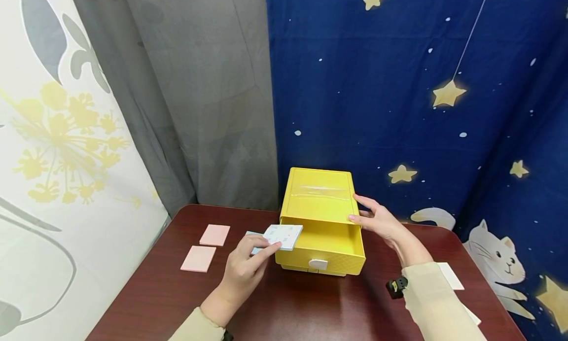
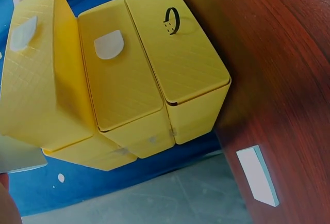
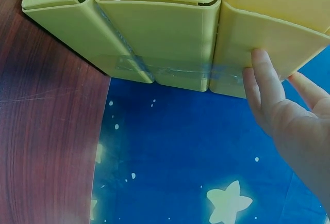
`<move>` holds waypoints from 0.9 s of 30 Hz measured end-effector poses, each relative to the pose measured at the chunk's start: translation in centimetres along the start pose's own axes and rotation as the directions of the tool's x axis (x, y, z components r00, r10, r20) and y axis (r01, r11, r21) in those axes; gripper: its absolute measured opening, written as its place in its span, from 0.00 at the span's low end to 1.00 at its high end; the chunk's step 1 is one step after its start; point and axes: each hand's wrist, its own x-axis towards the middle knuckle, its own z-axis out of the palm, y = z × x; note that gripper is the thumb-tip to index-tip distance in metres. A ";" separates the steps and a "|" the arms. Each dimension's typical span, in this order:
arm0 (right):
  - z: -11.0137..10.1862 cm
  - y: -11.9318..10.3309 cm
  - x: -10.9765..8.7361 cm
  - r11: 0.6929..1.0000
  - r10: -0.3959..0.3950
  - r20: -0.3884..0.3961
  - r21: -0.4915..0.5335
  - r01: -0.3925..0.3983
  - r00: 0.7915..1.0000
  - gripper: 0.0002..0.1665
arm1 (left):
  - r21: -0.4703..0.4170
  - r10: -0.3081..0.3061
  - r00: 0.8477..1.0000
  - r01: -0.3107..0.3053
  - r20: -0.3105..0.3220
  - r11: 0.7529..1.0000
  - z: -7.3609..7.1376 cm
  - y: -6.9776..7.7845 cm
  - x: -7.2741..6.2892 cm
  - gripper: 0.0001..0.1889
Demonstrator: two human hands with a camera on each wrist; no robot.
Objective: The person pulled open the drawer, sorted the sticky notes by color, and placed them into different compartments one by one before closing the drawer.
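Observation:
My left hand [image 1: 243, 268] pinches a pale patterned paper pad [image 1: 284, 235] between thumb and fingers, in front of the left part of the pulled-out top drawer [image 1: 330, 260]. That drawer belongs to a yellow drawer cabinet [image 1: 319, 190] with three stacked drawers. In the left wrist view the held pad [image 2: 20, 154] shows beside the top drawer, with only a bit of the hand. My right hand [image 1: 382, 226] steadies the cabinet, its thumb at the top edge and fingers against the right side. The right wrist view shows those fingers [image 3: 265, 74] touching the side wall.
Two pink pads [image 1: 198, 258] lie at the table's left. A light blue pad [image 2: 258, 176] sits left of the cabinet, partly hidden by the left hand in the head view. White pieces [image 1: 450, 276] lie at the right, partly under the right sleeve. Curtains hang behind.

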 end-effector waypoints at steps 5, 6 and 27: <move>0.0 -0.1 -0.1 1.000 0.002 0.000 -0.007 -0.002 1.000 0.51 | -0.012 0.017 1.000 -0.017 -0.006 1.000 0.3 0.0 0.1 0.14; 0.0 -0.1 -0.1 1.000 0.002 0.000 -0.010 -0.002 1.000 0.52 | -0.012 0.016 1.000 -0.016 -0.001 1.000 0.3 0.0 0.1 0.14; 0.1 0.0 -0.1 1.000 -0.003 -0.013 0.008 0.004 1.000 0.51 | -0.044 0.009 0.996 -0.005 0.092 0.999 0.9 -0.1 1.1 0.20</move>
